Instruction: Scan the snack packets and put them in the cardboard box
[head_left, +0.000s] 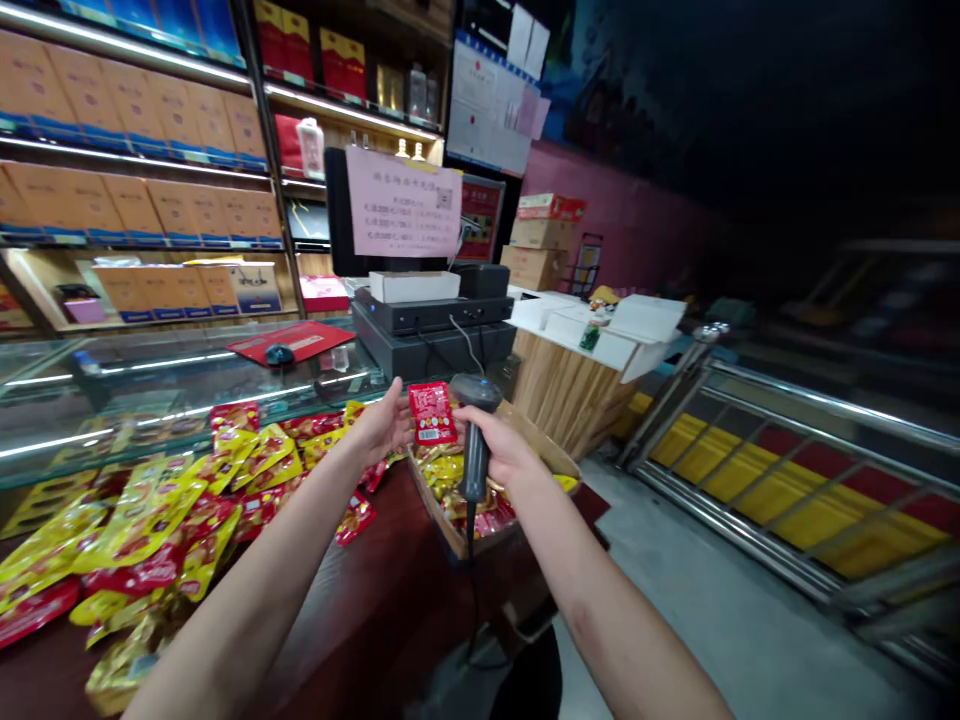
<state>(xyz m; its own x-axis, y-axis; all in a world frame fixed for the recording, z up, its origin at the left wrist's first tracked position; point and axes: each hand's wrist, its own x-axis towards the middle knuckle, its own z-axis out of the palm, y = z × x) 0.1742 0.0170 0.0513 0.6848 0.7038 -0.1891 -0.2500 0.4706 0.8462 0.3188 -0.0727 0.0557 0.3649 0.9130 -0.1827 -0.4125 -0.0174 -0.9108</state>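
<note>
A small red snack packet (433, 413) is upright between my hands, its printed side and barcode facing me. My left hand (384, 425) is at its left edge, thumb up and fingers apart; whether the fingertips touch it is unclear. My right hand (504, 447) is closed around the handle of a dark barcode scanner (474, 462), its fingertips reaching the packet's right edge. The scanner's cord drops from the handle. Beneath is an open cardboard box (437, 515) with yellow and red packets inside. A heap of yellow and red snack packets (217, 500) covers the counter to the left.
Behind the box stand a black cash drawer (431, 340) and a monitor with a pink notice (405, 205). A mouse (280, 354) lies on a red mat on the glass counter (150, 385). Metal railing (772, 490) runs along the right; boxed goods fill shelves behind.
</note>
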